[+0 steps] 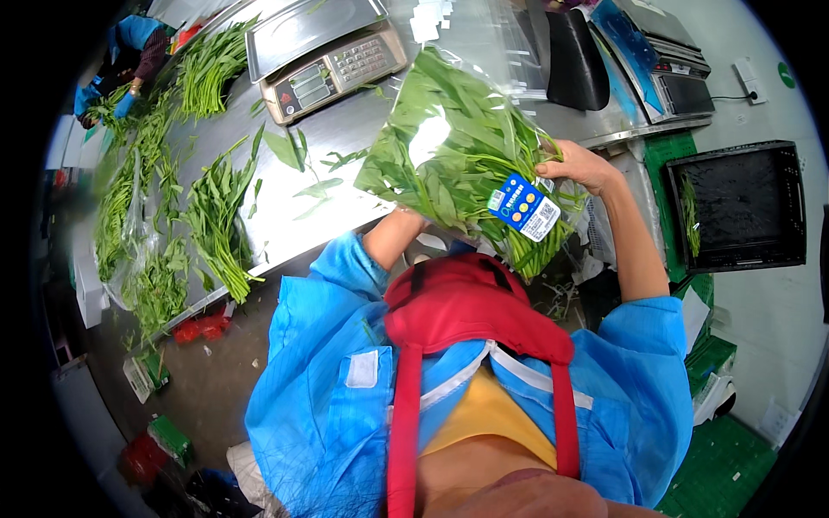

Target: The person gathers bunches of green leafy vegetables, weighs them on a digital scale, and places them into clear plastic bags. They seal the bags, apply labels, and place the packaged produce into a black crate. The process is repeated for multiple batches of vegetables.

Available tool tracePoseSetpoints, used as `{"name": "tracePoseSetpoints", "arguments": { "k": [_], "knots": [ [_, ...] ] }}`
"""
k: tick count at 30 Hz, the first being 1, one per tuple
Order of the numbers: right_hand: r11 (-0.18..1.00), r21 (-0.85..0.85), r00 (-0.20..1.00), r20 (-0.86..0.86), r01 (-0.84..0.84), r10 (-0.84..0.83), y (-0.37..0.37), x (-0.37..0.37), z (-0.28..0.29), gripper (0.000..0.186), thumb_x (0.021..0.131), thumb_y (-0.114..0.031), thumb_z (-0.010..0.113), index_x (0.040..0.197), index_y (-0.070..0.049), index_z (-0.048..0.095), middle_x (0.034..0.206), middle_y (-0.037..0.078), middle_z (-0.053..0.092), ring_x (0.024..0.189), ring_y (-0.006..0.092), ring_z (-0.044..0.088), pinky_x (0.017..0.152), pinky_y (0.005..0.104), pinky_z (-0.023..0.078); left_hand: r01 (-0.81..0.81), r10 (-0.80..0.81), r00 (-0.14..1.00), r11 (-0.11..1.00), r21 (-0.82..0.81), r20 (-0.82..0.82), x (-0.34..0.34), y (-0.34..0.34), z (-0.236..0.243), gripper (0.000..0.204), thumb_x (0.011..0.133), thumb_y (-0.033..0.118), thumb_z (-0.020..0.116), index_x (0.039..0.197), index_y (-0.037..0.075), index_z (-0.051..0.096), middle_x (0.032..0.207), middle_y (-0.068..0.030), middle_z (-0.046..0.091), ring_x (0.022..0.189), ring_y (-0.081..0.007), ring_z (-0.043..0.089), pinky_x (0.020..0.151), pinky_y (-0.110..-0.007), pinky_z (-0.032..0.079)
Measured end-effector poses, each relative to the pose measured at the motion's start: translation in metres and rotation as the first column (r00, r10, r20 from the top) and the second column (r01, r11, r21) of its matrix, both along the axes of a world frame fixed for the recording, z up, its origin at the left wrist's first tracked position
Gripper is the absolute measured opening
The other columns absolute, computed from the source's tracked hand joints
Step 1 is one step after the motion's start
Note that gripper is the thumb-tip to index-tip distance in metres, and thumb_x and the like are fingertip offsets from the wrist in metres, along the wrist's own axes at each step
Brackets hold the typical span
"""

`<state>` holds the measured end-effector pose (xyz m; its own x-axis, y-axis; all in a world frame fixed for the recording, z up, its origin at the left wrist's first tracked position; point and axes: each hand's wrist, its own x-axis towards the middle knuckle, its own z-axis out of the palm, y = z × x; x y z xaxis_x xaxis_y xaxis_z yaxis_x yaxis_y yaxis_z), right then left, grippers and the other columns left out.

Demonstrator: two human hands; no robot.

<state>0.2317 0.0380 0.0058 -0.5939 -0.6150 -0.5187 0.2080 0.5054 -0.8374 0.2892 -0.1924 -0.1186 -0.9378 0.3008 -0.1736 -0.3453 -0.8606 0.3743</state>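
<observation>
At 9 to 10 o'clock, loose leafy stems lie on a steel bench; at 11 o'clock stands a scale. Near the centre, the left hand is tucked beneath the lower left edge of a clear bag of greens; its fingers are hidden, so their grip cannot be told. The bag sits at 1 o'clock, its long axis running from leaf tips at 11 to stems at 5, a blue label near the stems. The right hand pinches the bag's right edge, thumb on top; the bag lies toward 9 o'clock from those fingers, stem end nearer this hand. Almost at 3 o'clock is a black crate
</observation>
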Motion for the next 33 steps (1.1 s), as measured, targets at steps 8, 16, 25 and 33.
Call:
{"name": "tracePoseSetpoints", "arguments": {
  "k": [8, 16, 25, 33],
  "knots": [
    [0.995, -0.058, 0.997, -0.012, 0.079, -0.080, 0.000, 0.023, -0.010, 0.060, 0.080, -0.039, 0.062, 0.121, 0.003, 0.046, 0.089, 0.000, 0.057, 0.072, 0.0042, 0.048, 0.055, 0.0194, 0.041, 0.002, -0.002, 1.000, 0.997, -0.074, -0.011, 0.025, -0.013, 0.001, 0.049, 0.092, 0.026, 0.044, 0.136, 0.008, 0.032, 0.136, -0.0091, 0.038, 0.122, -0.0228, 0.038, 0.102, -0.036, 0.032],
    [0.982, -0.115, 0.987, 0.068, 0.152, -0.145, -0.001, 0.020, -0.039, 0.030, 0.083, -0.037, 0.061, 0.091, -0.008, 0.060, 0.068, -0.004, 0.053, 0.054, 0.0045, 0.043, 0.049, 0.0200, 0.037, -0.012, 0.006, 0.999, 0.987, -0.161, -0.042, 0.037, -0.022, 0.002, 0.049, 0.092, 0.024, 0.043, 0.137, 0.008, 0.029, 0.136, -0.0080, 0.038, 0.120, -0.0213, 0.039, 0.101, -0.035, 0.034],
    [0.651, -0.476, 0.804, 0.283, 0.591, -0.524, -0.043, 0.030, -0.055, 0.019, 0.089, -0.023, 0.055, 0.100, -0.008, 0.058, 0.077, -0.005, 0.056, 0.058, 0.0023, 0.048, 0.049, 0.0175, 0.037, -0.058, 0.043, 0.910, 0.998, -0.024, -0.412, 0.026, -0.054, -0.005, 0.053, 0.091, 0.048, 0.034, 0.132, 0.014, 0.040, 0.133, -0.0078, 0.043, 0.120, -0.0280, 0.040, 0.102, -0.046, 0.029],
    [0.698, -0.431, 0.819, 0.269, 0.572, -0.506, -0.039, 0.071, -0.103, 0.029, 0.089, -0.021, 0.053, 0.112, -0.003, 0.053, 0.099, 0.003, 0.057, 0.085, 0.0119, 0.055, 0.072, 0.0275, 0.045, -0.121, 0.130, 0.991, 0.975, -0.188, 0.039, 0.044, -0.036, -0.028, 0.039, 0.083, 0.030, 0.062, 0.113, 0.007, 0.054, 0.102, -0.0057, 0.061, 0.092, -0.0167, 0.059, 0.086, -0.031, 0.047]
  ]
}}
